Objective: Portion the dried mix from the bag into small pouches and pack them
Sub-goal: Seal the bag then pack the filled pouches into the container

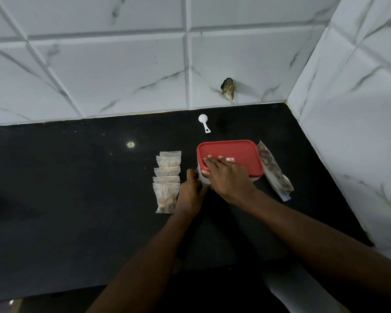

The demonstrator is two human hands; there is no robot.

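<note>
The right hand (226, 172) presses flat on the red lid (235, 150) of the box (203, 180). The left hand (190, 193) meets the box's left wall, and I cannot tell whether it grips. Filled pouches (167, 179) lie left of the box, the bag (273, 170) right. Uneven force on the lid could likely skid the box into them.

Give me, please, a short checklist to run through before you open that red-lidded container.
1. Red lid seated flat on the container: ok.
2. Right hand lies flat on the lid: ok.
3. Left hand steadying the container's left side: grip cannot tell.
4. Filled pouches lined up left of the container: ok.
5. Pouches sealed: cannot tell.
6. Bag of mix beside the container, off the lid: ok.
</note>
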